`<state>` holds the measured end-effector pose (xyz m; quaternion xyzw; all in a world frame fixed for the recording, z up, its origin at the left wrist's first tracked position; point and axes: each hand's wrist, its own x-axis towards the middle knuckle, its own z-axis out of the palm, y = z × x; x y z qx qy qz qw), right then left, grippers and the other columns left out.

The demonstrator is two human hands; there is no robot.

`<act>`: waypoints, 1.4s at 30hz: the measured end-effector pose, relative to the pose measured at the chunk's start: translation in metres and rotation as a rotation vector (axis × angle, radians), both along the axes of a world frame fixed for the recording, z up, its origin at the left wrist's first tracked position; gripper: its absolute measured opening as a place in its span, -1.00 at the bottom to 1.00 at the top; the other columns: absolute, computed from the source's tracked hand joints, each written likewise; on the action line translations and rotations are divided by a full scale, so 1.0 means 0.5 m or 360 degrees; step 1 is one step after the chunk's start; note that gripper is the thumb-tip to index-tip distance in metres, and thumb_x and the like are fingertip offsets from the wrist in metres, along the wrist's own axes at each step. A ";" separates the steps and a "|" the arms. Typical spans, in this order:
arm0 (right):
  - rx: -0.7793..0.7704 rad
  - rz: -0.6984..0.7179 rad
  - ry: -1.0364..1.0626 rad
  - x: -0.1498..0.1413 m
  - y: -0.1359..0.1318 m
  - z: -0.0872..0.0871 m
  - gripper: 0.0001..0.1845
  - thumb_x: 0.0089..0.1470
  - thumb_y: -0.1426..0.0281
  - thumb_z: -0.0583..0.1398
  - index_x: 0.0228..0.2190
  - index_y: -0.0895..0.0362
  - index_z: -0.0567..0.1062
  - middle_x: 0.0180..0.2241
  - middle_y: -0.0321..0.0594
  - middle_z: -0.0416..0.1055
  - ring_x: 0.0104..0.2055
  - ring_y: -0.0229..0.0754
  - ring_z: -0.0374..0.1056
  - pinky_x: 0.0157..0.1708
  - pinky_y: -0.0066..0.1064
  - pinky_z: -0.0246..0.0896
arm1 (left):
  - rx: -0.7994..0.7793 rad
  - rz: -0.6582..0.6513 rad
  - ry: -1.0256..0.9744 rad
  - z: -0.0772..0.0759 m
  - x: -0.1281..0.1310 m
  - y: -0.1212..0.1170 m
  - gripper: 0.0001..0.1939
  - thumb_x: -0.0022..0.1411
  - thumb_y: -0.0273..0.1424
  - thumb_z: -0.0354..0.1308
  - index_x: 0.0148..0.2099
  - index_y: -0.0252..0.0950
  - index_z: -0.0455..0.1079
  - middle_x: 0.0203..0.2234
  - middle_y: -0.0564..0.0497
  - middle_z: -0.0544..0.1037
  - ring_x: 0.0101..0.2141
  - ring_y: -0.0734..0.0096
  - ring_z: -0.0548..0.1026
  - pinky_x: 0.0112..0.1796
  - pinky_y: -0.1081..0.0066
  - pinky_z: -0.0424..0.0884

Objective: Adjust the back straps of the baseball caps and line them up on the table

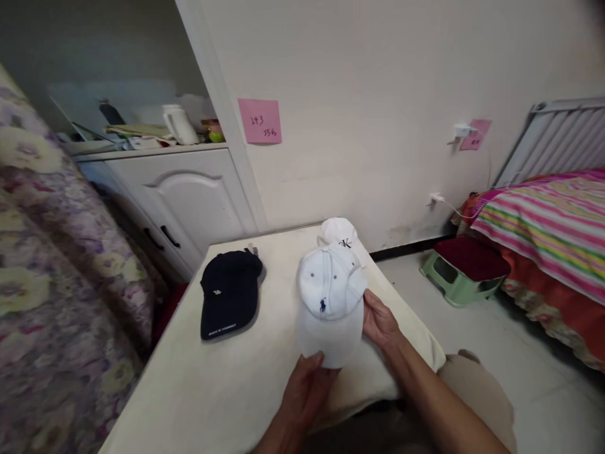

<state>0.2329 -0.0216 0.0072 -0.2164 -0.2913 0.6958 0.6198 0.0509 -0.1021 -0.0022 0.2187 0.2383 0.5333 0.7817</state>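
A white baseball cap with a small dark blue emblem is held above the table, its brim toward me. My left hand pinches the front edge of the brim, thumb on top and fingers beneath. At the cap's right side, my right hand grips the edge where crown and brim meet; its fingertips are partly hidden. Just behind it sits a second white cap with dark letters, partly covered by the held one. To the left, a navy baseball cap lies on the table, brim toward me.
A pale cloth covers the table, which stands against the wall. Floral curtains hang at left beside a white cabinet with a white jug on top. On the right are a green stool and a bed with a striped cover.
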 end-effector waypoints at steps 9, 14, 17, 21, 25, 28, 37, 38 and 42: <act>-0.0027 0.0023 -0.0061 0.004 -0.009 0.005 -0.53 -0.04 0.18 0.30 -0.09 0.09 0.46 -0.16 -0.09 0.59 0.03 0.10 0.44 0.01 -0.04 0.35 | -0.0179 -0.0011 -0.0142 -0.022 -0.040 0.022 -0.73 0.10 -0.34 0.29 -0.12 -0.29 0.51 -0.17 -0.05 0.66 0.03 0.12 0.49 0.11 0.23 0.34; -0.0093 0.0080 -0.0132 0.008 -0.020 0.001 -0.57 -0.09 0.10 0.30 -0.22 0.09 0.51 -0.23 -0.10 0.60 0.05 0.12 0.42 0.03 -0.02 0.33 | -0.0105 0.0044 -0.0147 0.028 -0.068 0.058 -0.66 0.25 -0.19 0.12 -0.06 -0.31 0.49 -0.16 -0.12 0.64 0.06 0.03 0.47 0.10 0.11 0.33; -0.0119 0.0097 -0.0160 0.007 -0.029 0.004 -0.55 -0.15 0.07 0.32 -0.25 0.08 0.51 -0.23 -0.11 0.60 0.06 0.13 0.41 0.02 -0.03 0.34 | -0.0098 0.0064 -0.0127 0.051 -0.070 0.067 -0.68 0.25 -0.23 0.12 -0.07 -0.32 0.50 -0.16 -0.12 0.64 0.04 0.02 0.48 0.08 0.10 0.35; -0.0160 0.0125 -0.0143 0.004 -0.042 0.013 -0.55 -0.17 0.09 0.34 -0.27 0.10 0.52 -0.27 -0.10 0.61 0.04 0.15 0.43 0.00 -0.04 0.36 | -0.0174 0.0100 0.0022 0.057 -0.069 0.070 -0.83 0.18 -0.36 0.19 -0.26 -0.33 0.55 -0.35 -0.06 0.68 -0.05 0.07 0.55 0.06 0.19 0.37; -0.0183 0.0249 0.0054 0.010 -0.048 0.016 -0.64 -0.15 0.17 0.37 -0.33 0.14 0.54 -0.29 -0.10 0.62 0.01 0.13 0.45 0.05 -0.02 0.31 | -0.0143 0.0139 0.0157 0.072 -0.060 0.061 -0.83 0.09 -0.39 0.28 -0.26 -0.38 0.57 -0.42 -0.07 0.68 -0.14 0.08 0.59 0.01 0.22 0.41; -0.0174 0.0301 0.0147 0.018 -0.047 0.018 -0.66 -0.13 0.16 0.37 -0.36 0.13 0.56 -0.26 -0.10 0.62 0.04 0.12 0.43 0.11 -0.01 0.25 | -0.0080 0.0221 0.0291 0.093 -0.051 0.054 -0.77 0.05 -0.37 0.33 -0.22 -0.37 0.58 -0.38 -0.07 0.68 -0.22 0.13 0.61 -0.09 0.27 0.46; 0.0101 0.0003 -0.0091 0.051 -0.037 0.080 -0.61 -0.16 0.01 0.34 -0.39 0.04 0.58 -0.30 -0.14 0.62 0.07 0.08 0.40 0.11 -0.07 0.24 | 0.0300 0.0600 0.0544 0.191 -0.047 0.088 -0.57 0.04 -0.17 0.34 -0.12 -0.36 0.53 -0.40 -0.09 0.66 -0.29 0.15 0.60 -0.24 0.28 0.49; 0.0161 -0.0048 -0.0148 0.057 -0.041 0.088 -0.59 -0.19 -0.01 0.34 -0.40 0.04 0.58 -0.34 -0.13 0.62 0.04 0.10 0.42 0.07 -0.07 0.28 | 0.0363 0.0662 0.0588 0.204 -0.048 0.092 -0.55 0.03 -0.11 0.33 -0.14 -0.36 0.53 -0.43 -0.07 0.65 -0.31 0.15 0.59 -0.27 0.29 0.48; 0.0372 -0.0105 -0.0330 0.086 -0.057 0.100 -0.64 -0.25 0.09 0.39 -0.44 0.07 0.59 -0.49 -0.14 0.58 -0.20 0.13 0.50 -0.18 -0.12 0.40 | 0.0593 0.0810 0.0854 0.229 -0.058 0.103 -0.53 -0.02 0.02 0.30 -0.34 -0.34 0.51 -0.59 0.04 0.55 -0.48 0.29 0.51 -0.44 0.41 0.41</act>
